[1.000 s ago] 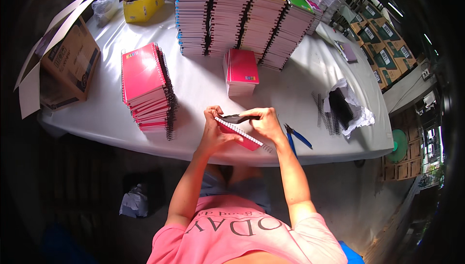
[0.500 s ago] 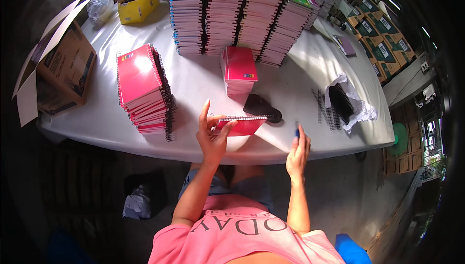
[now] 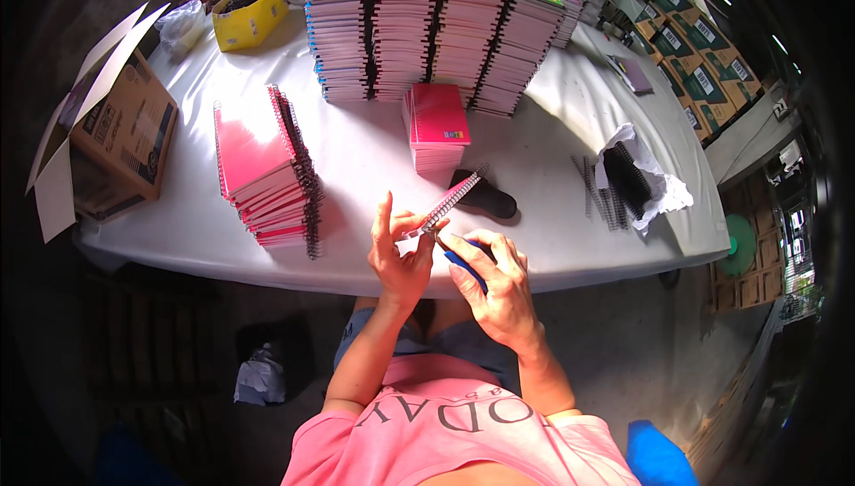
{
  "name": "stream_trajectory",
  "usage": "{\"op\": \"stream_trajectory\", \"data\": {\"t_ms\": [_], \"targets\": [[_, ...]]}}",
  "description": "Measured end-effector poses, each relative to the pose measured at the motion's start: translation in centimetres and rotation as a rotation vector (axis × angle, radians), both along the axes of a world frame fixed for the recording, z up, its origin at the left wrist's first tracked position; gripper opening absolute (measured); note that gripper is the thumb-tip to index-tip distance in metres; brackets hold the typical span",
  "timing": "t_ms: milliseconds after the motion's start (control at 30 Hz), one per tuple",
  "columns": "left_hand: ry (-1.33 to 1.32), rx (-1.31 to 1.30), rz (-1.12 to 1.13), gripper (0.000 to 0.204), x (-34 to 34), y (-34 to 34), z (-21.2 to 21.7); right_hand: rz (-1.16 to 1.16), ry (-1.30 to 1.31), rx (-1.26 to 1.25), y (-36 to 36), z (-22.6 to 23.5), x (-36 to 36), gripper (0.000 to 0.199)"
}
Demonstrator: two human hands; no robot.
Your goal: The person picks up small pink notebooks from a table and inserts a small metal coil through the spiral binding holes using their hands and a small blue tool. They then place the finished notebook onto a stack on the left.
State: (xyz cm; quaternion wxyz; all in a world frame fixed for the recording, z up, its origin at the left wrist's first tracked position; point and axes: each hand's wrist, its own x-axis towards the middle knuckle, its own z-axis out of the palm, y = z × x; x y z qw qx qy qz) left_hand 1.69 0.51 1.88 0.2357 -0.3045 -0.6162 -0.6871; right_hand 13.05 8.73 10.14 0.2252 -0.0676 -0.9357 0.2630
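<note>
My left hand (image 3: 399,259) grips a red spiral notebook (image 3: 458,196) near one end of its dark wire coil. The notebook is tilted, coil side up, running away to the right. In my right hand (image 3: 500,294) are blue-handled pliers (image 3: 466,269), their tip at the near end of the coil, close to my left fingers. Whether the jaws touch the wire is hidden. Just beyond the notebook lies a dark, flat, rounded object (image 3: 488,197). Behind it stands a short stack of red-covered books (image 3: 438,121); no coil shows on their visible sides.
Coil-bound red notebooks (image 3: 254,161) are piled at left, near an open cardboard box (image 3: 125,134). Tall notebook stacks (image 3: 405,32) stand at the back, beside a yellow container (image 3: 249,18). Loose black coils (image 3: 604,196) and a white wrapping with coils (image 3: 655,192) lie right.
My right hand has brought the pliers in from the right to the notebook's coil. The notebook has turned from nearly level to slanting, its far end raised away from me.
</note>
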Motion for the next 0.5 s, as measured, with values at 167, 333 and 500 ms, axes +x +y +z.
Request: {"op": "stream_trajectory", "data": {"t_ms": [167, 333, 500], "targets": [[0.14, -0.059, 0.094, 0.077, 0.2, 0.1, -0.6, 0.279, -0.371, -1.576, 1.3, -0.5, 0.7, 0.039], [-0.182, 0.222, 0.022, 0.067, 0.1, 1.0, 0.1, 0.102, -0.05, -0.623, 2.2, -3.6, 0.5, 0.032], [-0.417, 0.275, -0.101, 0.03, -1.2, -0.8, 3.1, -0.428, -0.065, -0.071, 8.6, -7.5, 3.2, 0.032]]}}
